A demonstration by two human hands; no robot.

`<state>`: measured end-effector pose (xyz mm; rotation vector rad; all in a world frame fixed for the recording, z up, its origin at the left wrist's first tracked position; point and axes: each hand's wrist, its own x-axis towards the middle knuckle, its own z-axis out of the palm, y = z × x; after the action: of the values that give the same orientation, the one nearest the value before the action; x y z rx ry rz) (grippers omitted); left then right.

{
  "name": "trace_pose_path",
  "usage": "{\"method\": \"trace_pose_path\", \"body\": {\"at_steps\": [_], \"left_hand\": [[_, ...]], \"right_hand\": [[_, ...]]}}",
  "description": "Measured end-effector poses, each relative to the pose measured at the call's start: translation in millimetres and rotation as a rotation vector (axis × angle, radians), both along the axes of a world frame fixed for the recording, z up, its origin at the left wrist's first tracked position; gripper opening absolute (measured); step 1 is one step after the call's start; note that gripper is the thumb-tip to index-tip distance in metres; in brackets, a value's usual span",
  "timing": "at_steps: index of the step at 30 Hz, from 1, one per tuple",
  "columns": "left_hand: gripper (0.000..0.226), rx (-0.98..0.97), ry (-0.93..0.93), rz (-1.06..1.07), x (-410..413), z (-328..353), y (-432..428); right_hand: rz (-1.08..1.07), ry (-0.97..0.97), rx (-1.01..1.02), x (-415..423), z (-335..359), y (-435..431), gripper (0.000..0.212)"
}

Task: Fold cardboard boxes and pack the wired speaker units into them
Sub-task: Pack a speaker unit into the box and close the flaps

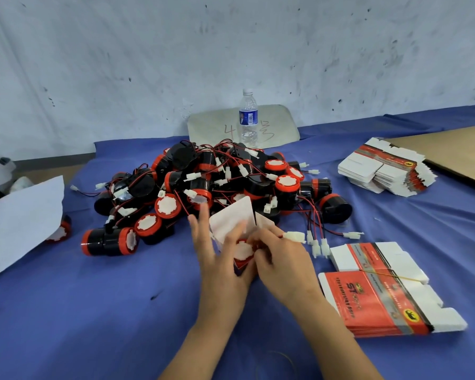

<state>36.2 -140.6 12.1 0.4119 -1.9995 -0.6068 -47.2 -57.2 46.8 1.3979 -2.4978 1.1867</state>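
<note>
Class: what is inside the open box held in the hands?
A speaker: its white face and red rim show in the box. Box walls, the left hand and right hand cover its body.

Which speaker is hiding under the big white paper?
The speaker at the far left, its red end peeking out from under the white paper. The heap beside it lies uncovered.

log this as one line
speaker unit: partly in cardboard box | left hand: holds cardboard box | right hand: grips speaker unit | top flap: open
</note>
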Motion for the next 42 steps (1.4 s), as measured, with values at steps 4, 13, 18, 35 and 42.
{"method": "trace_pose_path", "body": {"at_steps": [4,13,18,35,42], "left_hand": [[0.104,0.466,-0.005,-0.128,2,6,6],[0.099,0.784,0.112,-0.149,-4,8,8],[0.090,0.844,0.074,-0.149,-6,2,6],[0.045,0.616,0.013,0.028,-8,6,18],[0.024,0.682,0.181,0.162,-7,4,5]], "right_hand": [[0.013,-0.086,-0.083,0,3,0,0.035],[0.012,0.000,-0.529,6,0,-1,0.052],[-0.093,-0.101,-0.957,2,4,1,0.065],[-0.215,-0.414,-1.023,8,8,3,0.019],[-0.249,-0.234,-0.821,9,1,-1,0.012]]}}
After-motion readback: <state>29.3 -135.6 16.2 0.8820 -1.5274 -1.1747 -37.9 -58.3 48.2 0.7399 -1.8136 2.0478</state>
